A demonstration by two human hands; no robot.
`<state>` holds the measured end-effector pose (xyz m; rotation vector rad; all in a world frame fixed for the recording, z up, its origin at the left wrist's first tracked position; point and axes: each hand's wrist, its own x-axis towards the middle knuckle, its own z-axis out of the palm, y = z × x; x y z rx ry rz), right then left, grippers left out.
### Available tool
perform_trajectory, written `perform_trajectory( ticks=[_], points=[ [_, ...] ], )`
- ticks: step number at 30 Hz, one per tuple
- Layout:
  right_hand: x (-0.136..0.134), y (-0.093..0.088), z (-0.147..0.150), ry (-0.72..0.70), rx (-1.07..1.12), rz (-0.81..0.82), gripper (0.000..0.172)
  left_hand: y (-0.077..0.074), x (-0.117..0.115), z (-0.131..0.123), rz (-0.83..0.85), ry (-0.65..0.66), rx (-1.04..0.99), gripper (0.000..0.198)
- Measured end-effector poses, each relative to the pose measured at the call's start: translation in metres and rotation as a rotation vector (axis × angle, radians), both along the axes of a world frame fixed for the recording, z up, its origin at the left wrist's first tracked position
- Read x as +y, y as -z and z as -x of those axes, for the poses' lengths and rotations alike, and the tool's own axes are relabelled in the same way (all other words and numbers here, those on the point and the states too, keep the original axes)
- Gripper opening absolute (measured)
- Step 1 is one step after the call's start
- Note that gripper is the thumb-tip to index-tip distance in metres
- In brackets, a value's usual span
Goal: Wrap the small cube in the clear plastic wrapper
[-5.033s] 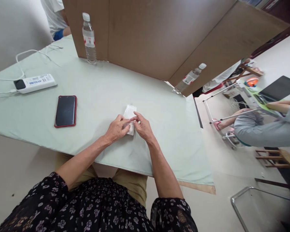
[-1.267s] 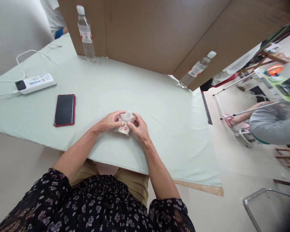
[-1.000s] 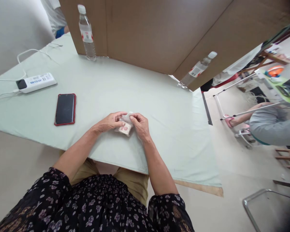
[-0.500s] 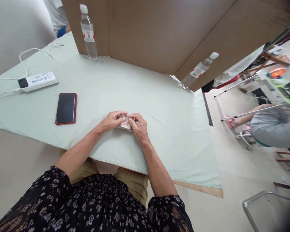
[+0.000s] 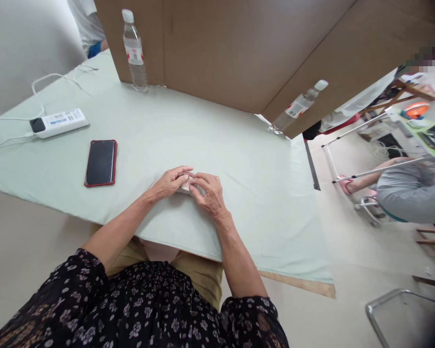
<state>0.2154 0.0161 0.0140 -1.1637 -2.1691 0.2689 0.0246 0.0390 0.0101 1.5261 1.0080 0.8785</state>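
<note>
My left hand (image 5: 169, 182) and my right hand (image 5: 208, 191) meet near the table's front edge, fingers curled over a small white packet with red print (image 5: 186, 185). Only a sliver of the packet shows between the fingertips; the rest is hidden under both hands. Both hands press it down on the pale green tablecloth (image 5: 210, 140).
A black phone in a red case (image 5: 100, 162) lies to the left, and a white power strip (image 5: 58, 122) with cables sits farther left. Two water bottles (image 5: 134, 50) (image 5: 296, 107) stand against brown cardboard screens (image 5: 239, 48). Other people sit at the right (image 5: 402, 193) and far left.
The packet, lifted and partly unfolded between my fingers a second ago, is now folded small and pressed flat to the cloth, almost wholly covered by both hands.
</note>
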Motion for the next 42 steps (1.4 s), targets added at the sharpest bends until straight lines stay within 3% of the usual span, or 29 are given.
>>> perform_trajectory(
  ticks=[7,11,15,22,28,36,42],
  points=[
    [-0.005,0.002,-0.005,-0.012,-0.131,-0.070,0.027,0.001,-0.005,0.003,-0.215,-0.136,0.196,0.052],
    [-0.004,0.007,-0.003,-0.002,-0.108,-0.066,0.026,-0.001,-0.007,0.004,-0.120,-0.203,0.187,0.059],
    [-0.005,0.011,-0.001,-0.006,-0.057,-0.017,0.026,0.001,-0.007,-0.001,-0.071,-0.166,0.124,0.062],
    [-0.004,0.011,-0.006,0.017,0.019,0.019,0.055,0.003,-0.005,-0.001,0.008,-0.107,0.055,0.070],
    [-0.003,0.011,-0.002,0.007,-0.012,0.017,0.032,0.002,-0.004,-0.002,-0.009,-0.103,0.015,0.070],
    [-0.006,0.013,0.000,-0.013,-0.046,-0.019,0.030,0.009,0.000,0.003,0.083,-0.065,-0.066,0.075],
    [-0.003,0.014,0.005,-0.007,-0.039,-0.007,0.026,0.011,0.001,0.005,0.034,-0.052,-0.071,0.072]
  ],
)
